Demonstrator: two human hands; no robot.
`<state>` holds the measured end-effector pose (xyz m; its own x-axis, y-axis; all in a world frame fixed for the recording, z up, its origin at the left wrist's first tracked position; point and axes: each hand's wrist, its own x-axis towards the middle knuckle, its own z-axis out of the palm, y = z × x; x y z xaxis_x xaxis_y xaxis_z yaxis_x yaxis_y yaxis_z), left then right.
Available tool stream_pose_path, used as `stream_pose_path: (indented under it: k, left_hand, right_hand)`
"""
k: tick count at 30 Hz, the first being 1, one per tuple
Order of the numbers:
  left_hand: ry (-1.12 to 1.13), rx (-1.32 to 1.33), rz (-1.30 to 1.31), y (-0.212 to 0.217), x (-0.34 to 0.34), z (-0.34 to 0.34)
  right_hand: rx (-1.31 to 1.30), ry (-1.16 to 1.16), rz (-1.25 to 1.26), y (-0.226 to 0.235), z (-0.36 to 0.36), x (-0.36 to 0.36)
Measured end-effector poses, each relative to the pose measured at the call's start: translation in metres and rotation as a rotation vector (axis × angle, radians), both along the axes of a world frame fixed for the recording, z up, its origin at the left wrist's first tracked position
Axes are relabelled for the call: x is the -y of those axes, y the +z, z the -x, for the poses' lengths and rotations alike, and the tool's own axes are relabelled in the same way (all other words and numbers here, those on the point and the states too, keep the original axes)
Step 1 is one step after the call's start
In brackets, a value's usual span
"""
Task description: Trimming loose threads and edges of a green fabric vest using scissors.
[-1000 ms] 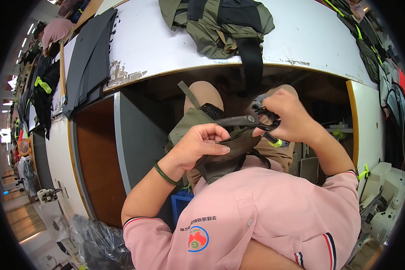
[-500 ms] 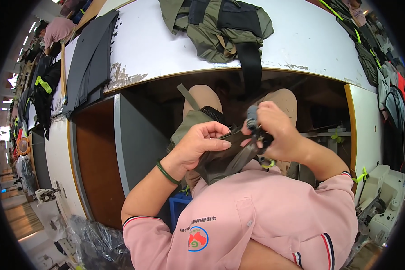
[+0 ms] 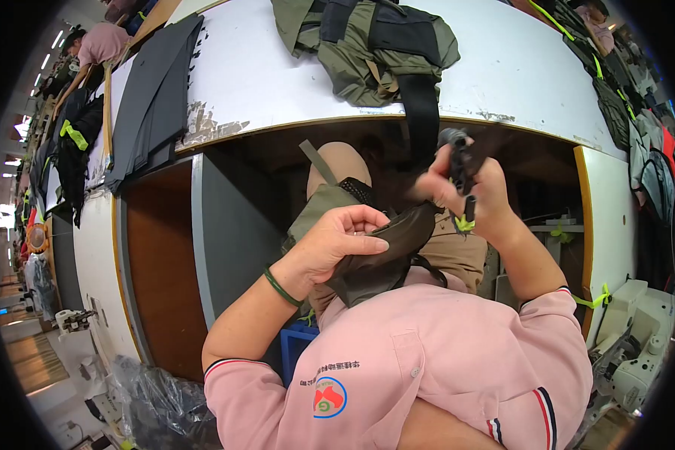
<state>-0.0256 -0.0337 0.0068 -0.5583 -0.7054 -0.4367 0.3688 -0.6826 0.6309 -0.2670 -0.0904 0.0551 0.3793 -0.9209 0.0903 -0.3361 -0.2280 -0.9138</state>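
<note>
My left hand (image 3: pixel 343 238) is closed, pinching the edge of a dark olive-brown fabric piece (image 3: pixel 382 266) between thumb and fingers above my lap. The fabric hangs down against my shirt. My right hand (image 3: pixel 476 191) grips a dark hand tool (image 3: pixel 460 161) with a greyish end and a yellow-green tie on it. Motion smears the tool, so its exact kind does not show. It is up and to the right of the fabric, apart from it. An olive-green piece with a strap and black mesh (image 3: pixel 324 201) lies over my left thigh, beside my left hand.
Ahead is a white worktable (image 3: pixel 247 67) with worn edges. An olive and black backpack piece (image 3: pixel 375 52) lies on it, a black strap hanging over the edge. Dark grey sheets (image 3: pixel 154 90) are stacked at left. A sewing machine (image 3: pixel 641 337) stands at right, a blue crate (image 3: pixel 296 349) below.
My right hand with the tool has moved up and right, away from the fabric. The left hand keeps its pinch in nearly the same place.
</note>
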Motion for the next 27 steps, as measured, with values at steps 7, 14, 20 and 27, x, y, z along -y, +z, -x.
stream_pose_path:
  k: [7, 14, 20, 27]
  left_hand:
    - [-0.081, 0.362, 0.526, 0.017, -0.005, -0.003]
    - [-0.129, 1.033, 1.078, 0.034, -0.022, -0.053]
    - [-0.296, 1.153, 1.278, 0.036, -0.033, -0.05]
    - [-0.106, 1.252, 1.485, 0.028, -0.037, -0.032]
  right_hand:
    - [-0.275, 0.416, 0.134, -0.011, 0.0, -0.001]
    - [-0.195, 0.373, 0.009, -0.012, 0.021, -0.003]
    - [-0.173, 0.421, 0.056, -0.014, 0.026, -0.007]
    - [-0.17, 0.404, 0.103, -0.014, 0.029, -0.011]
